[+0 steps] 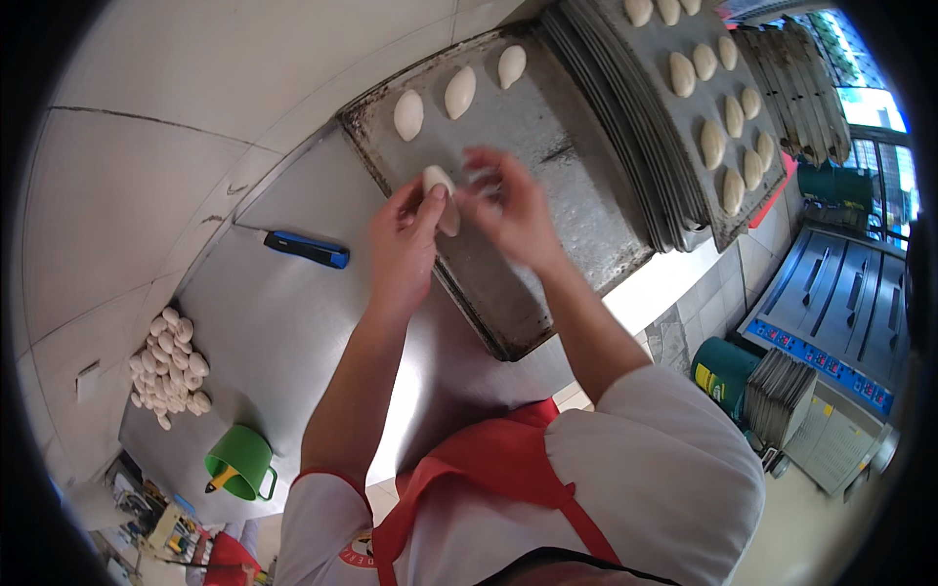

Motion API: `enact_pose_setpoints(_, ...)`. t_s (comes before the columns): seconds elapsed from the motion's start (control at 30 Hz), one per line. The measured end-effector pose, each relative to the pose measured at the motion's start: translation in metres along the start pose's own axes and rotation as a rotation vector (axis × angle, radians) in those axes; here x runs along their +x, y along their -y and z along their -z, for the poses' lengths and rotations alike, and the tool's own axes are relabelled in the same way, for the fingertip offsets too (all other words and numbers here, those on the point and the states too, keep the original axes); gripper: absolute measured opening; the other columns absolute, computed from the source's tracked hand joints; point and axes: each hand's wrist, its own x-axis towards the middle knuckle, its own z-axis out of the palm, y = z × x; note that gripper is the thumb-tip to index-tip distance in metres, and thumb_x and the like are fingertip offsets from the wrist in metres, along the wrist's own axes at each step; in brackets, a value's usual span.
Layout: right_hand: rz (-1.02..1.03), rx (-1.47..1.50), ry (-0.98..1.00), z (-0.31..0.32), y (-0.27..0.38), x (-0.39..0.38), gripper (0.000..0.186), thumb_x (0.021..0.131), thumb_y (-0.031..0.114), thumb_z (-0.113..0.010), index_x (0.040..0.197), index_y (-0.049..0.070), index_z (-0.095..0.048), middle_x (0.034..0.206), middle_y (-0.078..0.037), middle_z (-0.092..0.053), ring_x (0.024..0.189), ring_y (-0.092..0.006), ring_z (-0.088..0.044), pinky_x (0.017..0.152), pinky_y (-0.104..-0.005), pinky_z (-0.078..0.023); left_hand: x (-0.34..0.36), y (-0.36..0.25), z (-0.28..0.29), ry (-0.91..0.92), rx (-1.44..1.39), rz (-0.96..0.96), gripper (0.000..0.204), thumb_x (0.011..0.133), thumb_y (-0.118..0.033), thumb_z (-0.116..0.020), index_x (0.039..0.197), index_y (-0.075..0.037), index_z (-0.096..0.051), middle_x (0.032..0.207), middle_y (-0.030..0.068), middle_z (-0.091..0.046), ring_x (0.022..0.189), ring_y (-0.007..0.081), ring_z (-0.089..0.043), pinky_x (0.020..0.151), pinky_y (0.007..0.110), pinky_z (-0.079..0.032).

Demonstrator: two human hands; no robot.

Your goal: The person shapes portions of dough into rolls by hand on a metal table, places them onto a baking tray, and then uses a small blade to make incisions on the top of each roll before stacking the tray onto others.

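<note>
Dough piece (pixel 443 200), pale and oval, is sitting pinched between the fingers of the left hand (pixel 403 246), thumb and forefinger closing on it from the left. Right hand (pixel 510 210) is hovering just beside it, fingers spread and blurred; whether they are touching the piece cannot be told. Both hands are working above the baking tray (pixel 576 186), near its middle, the piece hanging just over the bare metal.

Three shaped dough ovals (pixel 459 92) are lying in a row along the tray's far edge. Second tray (pixel 674 127) is resting on a stack of trays to the right, carrying about eleven visible ovals in two rows.

Steel counter (pixel 283 332) is bearing all of it. Blue utility knife (pixel 307 249) is lying toward the wall edge, well apart from the hands. Heap of small dough lumps (pixel 171 366) is sitting near the counter's left end, count uncertain. One green cup (pixel 239 461) is standing at the near-left corner.
</note>
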Motion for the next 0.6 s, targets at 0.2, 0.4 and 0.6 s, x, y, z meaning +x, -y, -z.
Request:
enact_pose_setpoints(0.2,0.102,-0.041,-0.280,-0.023,0.010,-0.006,0.052,0.084,0.008,-0.091,0.131,0.003,-0.070,0.111,-0.013,-0.066,0.094,-0.0214,-0.071,0.073,-0.0320,-0.063,-0.026,-0.020,0.000,-0.103,0.057,-0.115,0.053,0.113,-0.025,-0.062,0.156,0.005,-0.052,0.155,0.0196,-0.060,0.146,0.0255,-0.053,0.122,0.036,-0.040)
enact_pose_setpoints(0.4,0.102,-0.452,-0.285,-0.025,-0.009,0.056,0.053,0.087,0.028,-0.090,0.129,0.001,-0.070,0.112,-0.018,-0.067,0.095,-0.0296,-0.072,0.084,-0.0417,-0.062,-0.083,-0.008,0.075,-0.241,0.323,-0.220,0.048,0.114,-0.026,-0.057,0.155,-0.001,-0.056,0.160,0.0139,-0.056,0.151,0.0267,-0.049,0.126,0.042,-0.038)
enact_pose_setpoints(0.6,0.133,-0.676,-0.274,-0.018,-0.038,0.147,0.044,0.087,0.028,-0.087,0.119,0.000,-0.075,0.113,-0.025,-0.070,0.107,-0.0437,-0.071,0.094,-0.0489,-0.060,-0.137,0.010,0.124,-0.339,0.443,-0.278,0.040,0.111,-0.013,-0.058,0.148,0.000,-0.059,0.155,0.0150,-0.060,0.147,0.0263,-0.053,0.124,0.040,-0.040)
